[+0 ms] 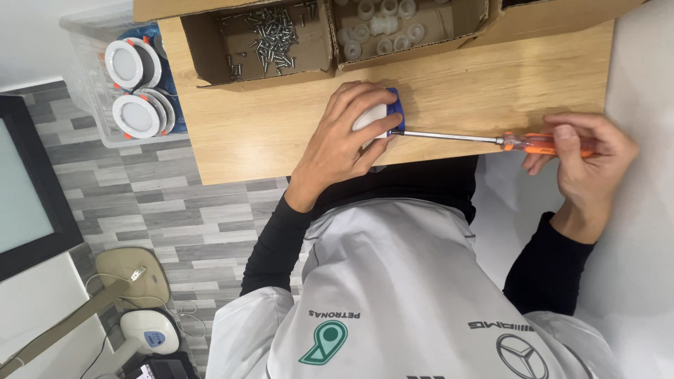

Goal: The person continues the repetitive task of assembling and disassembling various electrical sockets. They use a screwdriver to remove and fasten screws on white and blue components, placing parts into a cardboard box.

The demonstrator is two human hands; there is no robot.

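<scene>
My left hand (345, 137) grips a small white and blue part (385, 112) against the wooden table (491, 77). My right hand (586, 151) holds an orange-handled screwdriver (491, 140), its metal shaft lying level with the tip set into the side of the part. Most of the part is hidden under my left fingers.
Two cardboard boxes stand at the table's far edge: one with loose screws (270, 38), one with white plastic rings (382, 28). A clear bin (116, 84) holding round white lamps sits on the floor to the left. A dark framed panel (28, 189) and devices lie on the grey floor.
</scene>
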